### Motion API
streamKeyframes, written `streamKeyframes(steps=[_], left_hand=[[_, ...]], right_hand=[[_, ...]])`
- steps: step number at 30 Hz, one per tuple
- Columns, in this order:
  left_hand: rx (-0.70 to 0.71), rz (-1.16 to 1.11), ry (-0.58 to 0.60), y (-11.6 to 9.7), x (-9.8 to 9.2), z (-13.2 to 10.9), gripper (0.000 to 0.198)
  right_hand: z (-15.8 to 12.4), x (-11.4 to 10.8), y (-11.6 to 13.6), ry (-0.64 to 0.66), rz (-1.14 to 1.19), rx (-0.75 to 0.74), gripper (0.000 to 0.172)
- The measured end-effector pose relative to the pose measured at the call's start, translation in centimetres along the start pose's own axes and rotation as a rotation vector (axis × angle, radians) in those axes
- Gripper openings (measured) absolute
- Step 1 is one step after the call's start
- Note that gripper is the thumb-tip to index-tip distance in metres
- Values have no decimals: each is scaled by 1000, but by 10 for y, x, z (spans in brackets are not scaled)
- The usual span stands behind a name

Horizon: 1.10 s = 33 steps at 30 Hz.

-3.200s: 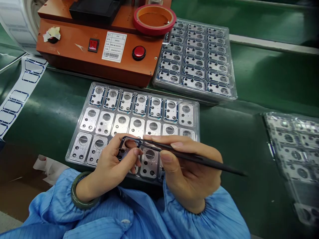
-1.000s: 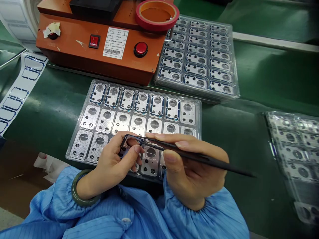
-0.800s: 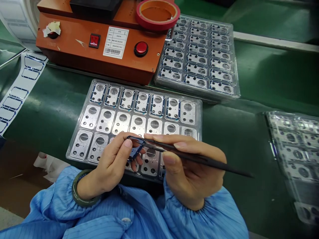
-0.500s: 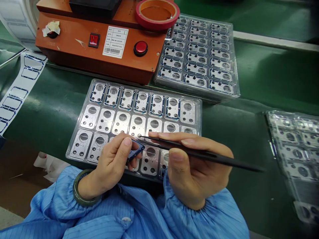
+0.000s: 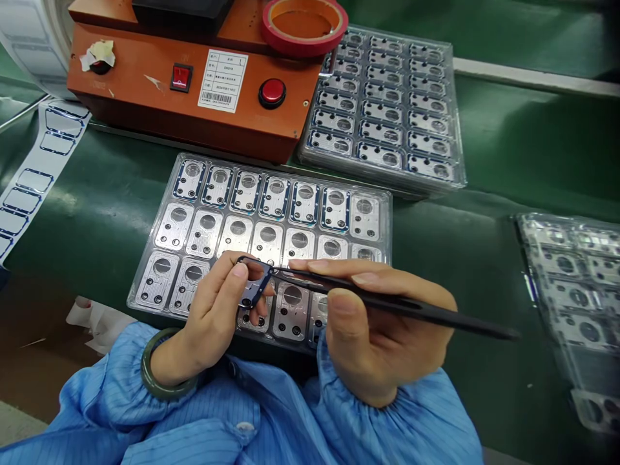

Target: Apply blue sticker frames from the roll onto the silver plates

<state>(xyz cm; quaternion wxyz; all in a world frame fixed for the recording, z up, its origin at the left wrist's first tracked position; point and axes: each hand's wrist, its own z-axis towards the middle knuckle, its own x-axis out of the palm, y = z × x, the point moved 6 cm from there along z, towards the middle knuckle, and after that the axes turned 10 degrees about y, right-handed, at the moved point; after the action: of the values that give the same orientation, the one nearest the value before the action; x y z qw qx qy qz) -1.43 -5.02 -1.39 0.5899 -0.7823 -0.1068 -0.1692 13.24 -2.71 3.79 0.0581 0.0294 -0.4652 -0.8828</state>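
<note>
Green workbench [image 5: 465, 271], clear plastic tray [image 5: 387, 223] of metal plates [image 5: 172, 226] along its near edge, orange control box [image 5: 140, 106] behind, stack of filled trays [image 5: 378, 173] right of that, another tray [image 5: 584, 363] far right, white liner strip [image 5: 35, 155] with blue frames [image 5: 39, 172] at left.

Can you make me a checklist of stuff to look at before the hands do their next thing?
1. Left hand holding the blue-edged plate: ok.
2. Right hand holding the black tweezers: ok.
3. Tweezers touching the plate's corner: cannot tell; they end right by it.
4. Whole plate visible: not ok; the left hand covers part.
5. Tray resting on the green table: ok.
</note>
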Motion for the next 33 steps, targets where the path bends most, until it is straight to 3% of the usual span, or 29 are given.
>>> streamKeyframes(steps=[8, 20, 33], left_hand=[[10, 28, 9, -1, 1, 1, 24], [14, 40, 24, -2, 2, 1, 23], [10, 43, 5, -2, 1, 0, 23]], right_hand=[[-2, 2, 1, 58, -95, -73, 40], [-3, 1, -1, -2, -155, -62, 39], [-3, 2, 0, 42, -160, -63, 43]])
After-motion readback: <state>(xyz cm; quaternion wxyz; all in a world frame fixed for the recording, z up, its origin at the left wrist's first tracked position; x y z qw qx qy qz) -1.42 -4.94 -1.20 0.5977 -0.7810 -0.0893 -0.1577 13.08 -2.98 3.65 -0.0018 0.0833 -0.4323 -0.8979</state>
